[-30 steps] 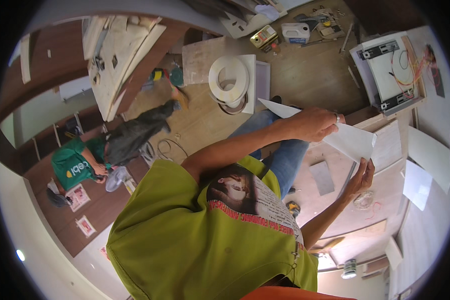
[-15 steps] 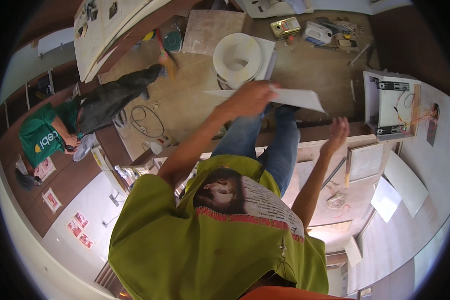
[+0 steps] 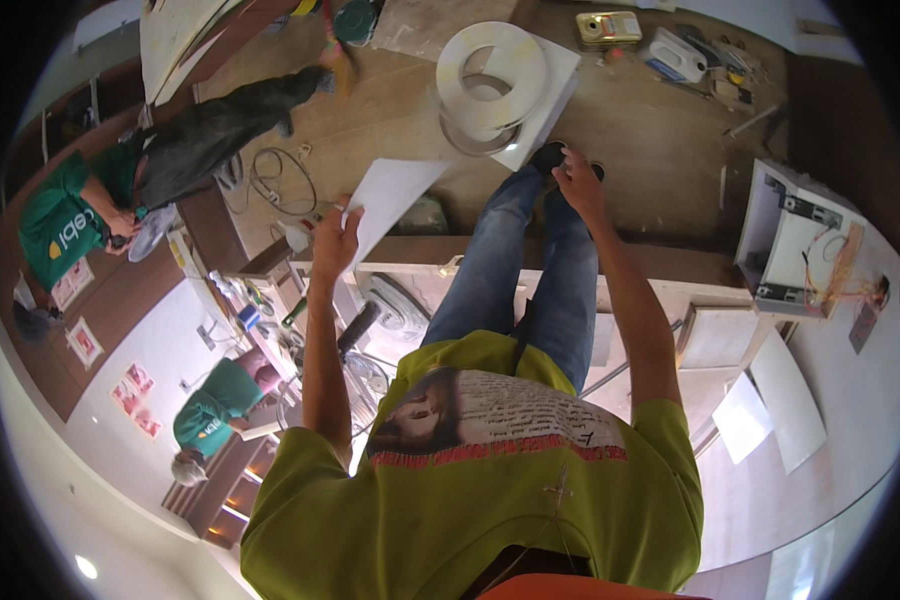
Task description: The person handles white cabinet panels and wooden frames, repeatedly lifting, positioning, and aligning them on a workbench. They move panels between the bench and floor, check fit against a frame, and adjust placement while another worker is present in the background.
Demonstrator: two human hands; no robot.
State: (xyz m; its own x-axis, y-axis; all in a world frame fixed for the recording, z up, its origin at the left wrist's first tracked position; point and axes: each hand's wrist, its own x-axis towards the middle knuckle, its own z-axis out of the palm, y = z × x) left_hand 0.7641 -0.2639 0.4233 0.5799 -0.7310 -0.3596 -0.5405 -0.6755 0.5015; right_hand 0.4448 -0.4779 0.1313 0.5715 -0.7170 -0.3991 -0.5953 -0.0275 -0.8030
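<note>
A thin, flat white sheet [image 3: 395,203] pinched in my bare left hand [image 3: 336,243], my bare right hand [image 3: 578,186] loose.

At ten o'clock from the middle of my view, my left thumb and fingers grip the sheet's near end, and the rest slants out toward eleven. Between one and two o'clock my right fingers are released, slightly bent and parted, in front of my dark shoes [image 3: 547,157] as I look down. Close to twelve, a broad, pale, ring-shaped roll [image 3: 538,75] sits by a flat white board [image 3: 560,92]. A rectangular gold-coloured tin [image 3: 608,28] is at one o'clock, a white plastic jug [image 3: 676,56] just beyond it. Near three stands an open white box with trailing wires [image 3: 800,245]; between nine and ten, a co-worker in a green shirt [image 3: 55,225].
</note>
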